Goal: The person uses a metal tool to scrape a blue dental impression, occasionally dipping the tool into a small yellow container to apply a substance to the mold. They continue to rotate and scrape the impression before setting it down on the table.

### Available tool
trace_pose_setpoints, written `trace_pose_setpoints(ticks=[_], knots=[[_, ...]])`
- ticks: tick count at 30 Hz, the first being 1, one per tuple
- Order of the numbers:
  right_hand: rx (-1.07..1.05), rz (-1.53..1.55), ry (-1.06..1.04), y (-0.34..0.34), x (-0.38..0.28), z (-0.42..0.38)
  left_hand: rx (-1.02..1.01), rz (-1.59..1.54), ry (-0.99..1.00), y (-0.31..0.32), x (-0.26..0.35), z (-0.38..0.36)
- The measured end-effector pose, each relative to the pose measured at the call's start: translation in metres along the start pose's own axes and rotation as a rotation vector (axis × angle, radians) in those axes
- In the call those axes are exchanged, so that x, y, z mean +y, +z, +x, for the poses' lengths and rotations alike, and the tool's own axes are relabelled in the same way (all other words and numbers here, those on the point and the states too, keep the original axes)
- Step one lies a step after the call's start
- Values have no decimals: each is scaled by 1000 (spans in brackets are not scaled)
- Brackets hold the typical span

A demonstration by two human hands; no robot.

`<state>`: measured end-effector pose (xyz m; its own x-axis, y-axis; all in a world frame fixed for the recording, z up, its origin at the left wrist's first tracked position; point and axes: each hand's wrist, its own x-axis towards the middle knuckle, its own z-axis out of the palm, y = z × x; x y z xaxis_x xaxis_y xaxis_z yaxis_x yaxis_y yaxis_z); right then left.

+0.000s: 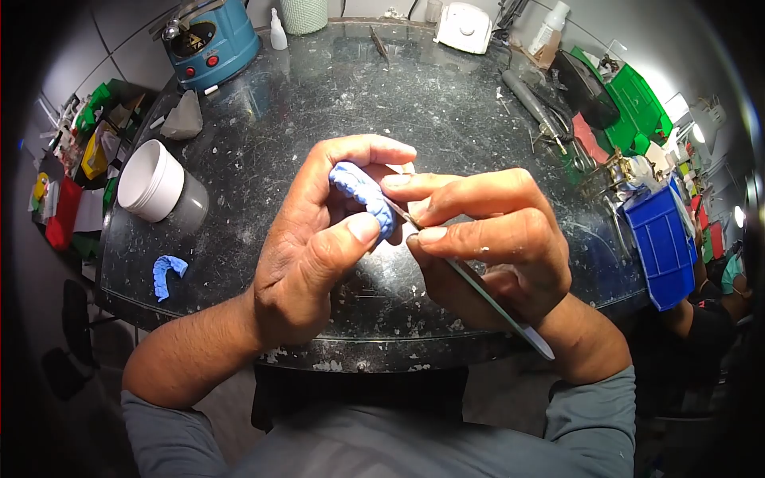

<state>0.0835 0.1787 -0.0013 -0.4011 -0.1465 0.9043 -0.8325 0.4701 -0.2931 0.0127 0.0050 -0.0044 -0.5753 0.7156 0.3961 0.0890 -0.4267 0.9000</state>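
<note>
Near the middle of the view, my left hand [299, 239] is closed around a blue dental arch model [362, 191], with the thumb on its near end and the fingers curled behind. My right hand [510, 239] pinches a slim metal dental carver [482, 287] like a pen. The carver's thin tip meets the right edge of the model, while its flat, leaf-shaped end points down toward my right forearm. Fingers of both hands almost meet around the model, hiding part of it. A second blue dental arch [168, 275] lies on the table at the left.
A white tub [151, 182] stands left on the black table [271, 103], behind it a grey block [184, 117] and a blue machine [211, 48]. A handpiece [530, 103], a blue tray [660, 247] and green boxes [633, 103] line the right. Part of another person shows far right.
</note>
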Motion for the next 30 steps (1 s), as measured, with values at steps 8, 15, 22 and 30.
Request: trace_pose_setpoints(ticks=[8, 15, 22, 30], knots=[[-86, -53, -24, -2, 1, 1, -61, 58, 54, -2, -2, -1], [-3, 47, 72, 2, -3, -2, -80, 88, 110, -2, -1, -1], [4, 70, 73, 1, -3, -2, -90, 109, 56, -5, 1, -1], [-56, 71, 55, -3, 1, -1, -21, 97, -7, 0, 2, 0]])
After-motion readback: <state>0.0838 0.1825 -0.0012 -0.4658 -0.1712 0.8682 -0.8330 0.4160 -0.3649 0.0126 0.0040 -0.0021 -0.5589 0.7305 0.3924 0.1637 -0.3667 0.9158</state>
